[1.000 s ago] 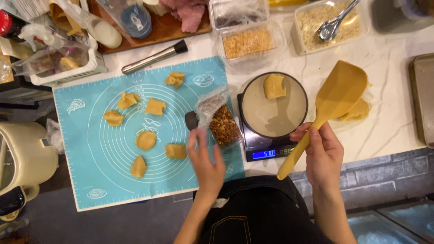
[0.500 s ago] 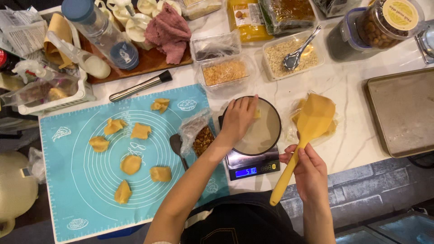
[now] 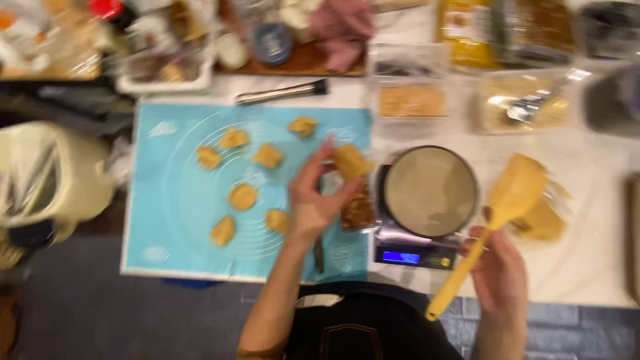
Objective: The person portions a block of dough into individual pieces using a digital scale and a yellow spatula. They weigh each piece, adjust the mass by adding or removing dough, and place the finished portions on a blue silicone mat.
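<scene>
Counter: pale stone worktop, crowded along the far edge with tubs and jars; the picture is blurred by motion, so small details are not sure.
Mat: blue baking mat on the counter, at 9 o'clock from the scale.
Scale: small kitchen scale with a round metal dish on top; the dish looks empty.
Left hand: left hand is above the right part of the mat, fingers closed around a dough piece, pinched between thumb and fingertips, at 9 o'clock from the dish and just beside its rim.
Right hand: right hand is wrapped around the handle of a yellow spatula, blade pointing to 1 o'clock, near the dish.
Dough lump: remaining dough lies on the counter at 3 o'clock from the scale, partly behind the blade.
Portions: seven dough portions lie apart on the mat.
Bag: open bag of dark nuts or crumbs just under the left hand.
Risk 1: the pinch is light, so the soft piece could sag or fall onto the bag.
Risk 2: the left wrist is near the bag and could tip it.
Risk 3: the spatula blade could bump the dish and shift it on the scale.
</scene>
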